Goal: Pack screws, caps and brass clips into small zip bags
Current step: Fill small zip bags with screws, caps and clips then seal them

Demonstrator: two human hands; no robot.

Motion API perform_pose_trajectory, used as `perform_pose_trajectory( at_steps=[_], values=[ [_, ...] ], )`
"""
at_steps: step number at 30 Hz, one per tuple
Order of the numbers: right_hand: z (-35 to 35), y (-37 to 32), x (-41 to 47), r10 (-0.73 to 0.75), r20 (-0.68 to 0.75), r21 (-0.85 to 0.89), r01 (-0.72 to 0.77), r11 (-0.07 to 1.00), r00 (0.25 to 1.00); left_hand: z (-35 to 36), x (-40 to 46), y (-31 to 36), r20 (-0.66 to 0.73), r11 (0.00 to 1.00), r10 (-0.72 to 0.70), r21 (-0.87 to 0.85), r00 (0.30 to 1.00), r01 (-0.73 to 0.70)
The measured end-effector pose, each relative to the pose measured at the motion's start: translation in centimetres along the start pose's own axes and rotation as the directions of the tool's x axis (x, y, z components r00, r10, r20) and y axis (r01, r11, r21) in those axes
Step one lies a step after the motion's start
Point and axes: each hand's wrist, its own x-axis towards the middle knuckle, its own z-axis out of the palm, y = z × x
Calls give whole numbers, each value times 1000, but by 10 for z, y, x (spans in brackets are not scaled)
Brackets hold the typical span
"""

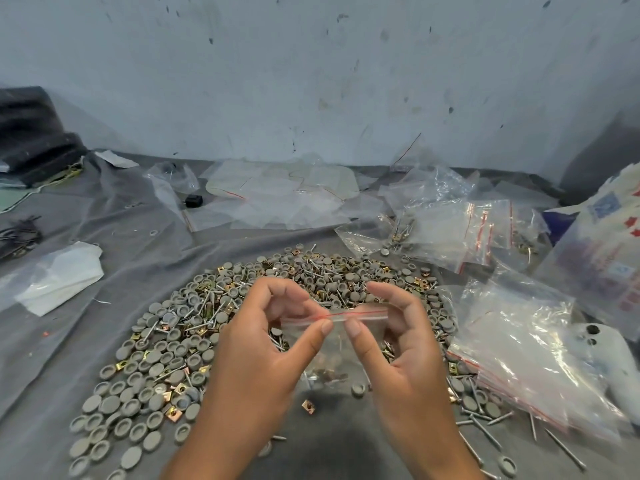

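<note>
A small clear zip bag (330,348) with a red line along its seal hangs between my hands over the grey cloth. My left hand (263,344) pinches the left part of the seal strip between thumb and fingers. My right hand (398,341) pinches the right part the same way. Some small parts lie in the bag's bottom, blurred. Beneath and behind the hands spreads a wide heap (194,327) of grey round caps, silver screws and brass clips. One brass clip (308,407) lies alone near my wrists.
A stack of empty zip bags (512,344) lies at the right, with filled bags (450,233) behind it. Loose plastic sheets (280,195) lie by the wall. A white phone (602,355) sits at the far right, a dark bundle (31,136) at the far left.
</note>
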Motion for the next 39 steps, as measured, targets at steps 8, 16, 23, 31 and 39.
perform_pose_trajectory(
  at_steps=[8, 16, 23, 31, 39],
  values=[
    [-6, -4, 2, 20, -80, 108, -12, 994, 997, -5, 4, -5, -14, 986, -84, -143, 996, 82],
    [-6, -5, 1, 40, -59, 126, -32, 992, 997, -3, 3, -2, 16, 970, -120, -210, 993, 121],
    [-6, -6, 1, 32, -69, 169, -20, 985, 997, -2, 3, -3, 32, 975, -102, -195, 994, 106],
    [-3, -5, 0, 28, -55, 183, -18, 983, 998, 0, 1, 1, 34, 986, -64, -154, 997, 69],
    [-1, -5, 0, 34, -47, 158, -26, 987, 998, 1, 0, 2, 54, 985, -74, -152, 996, 82]
  ],
)
